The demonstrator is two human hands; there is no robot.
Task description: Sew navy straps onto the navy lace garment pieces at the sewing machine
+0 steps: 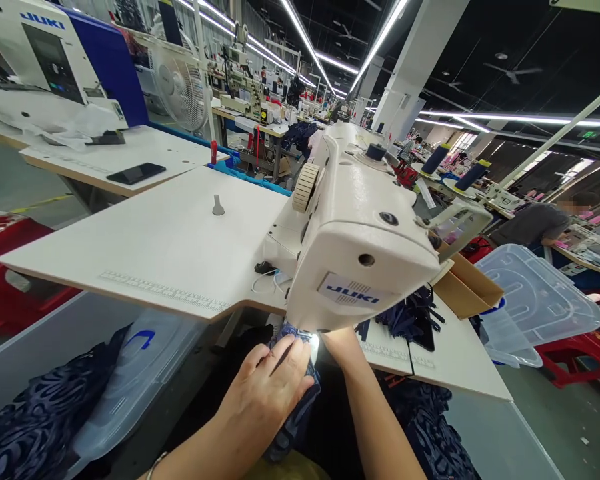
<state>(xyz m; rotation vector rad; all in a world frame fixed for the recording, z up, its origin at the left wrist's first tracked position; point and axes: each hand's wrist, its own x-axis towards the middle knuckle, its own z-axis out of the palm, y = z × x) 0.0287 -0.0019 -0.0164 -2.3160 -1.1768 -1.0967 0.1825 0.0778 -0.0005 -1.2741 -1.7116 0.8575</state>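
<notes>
A white sewing machine [360, 233] stands right in front of me, its lamp lit at the needle end. Below it, navy patterned fabric [297, 410] runs down toward my lap. My left hand [275, 380] is closed on this fabric, back of the hand upward, fingertips close to the lamp. A narrow dark shape shows between its fingers, too unclear to name. Beside the lamp, my right hand [341, 341] reaches under the machine head, which hides its fingers and anything in them. The needle and presser foot are out of sight.
Dark fabric strips [410, 313] and a cardboard box [465, 283] are to the right. A plastic bin [10, 340] with patterned fabric stands lower left. On the left tabletop lies a phone [137, 173]; a small grey metal piece [218, 205] is nearer the machine.
</notes>
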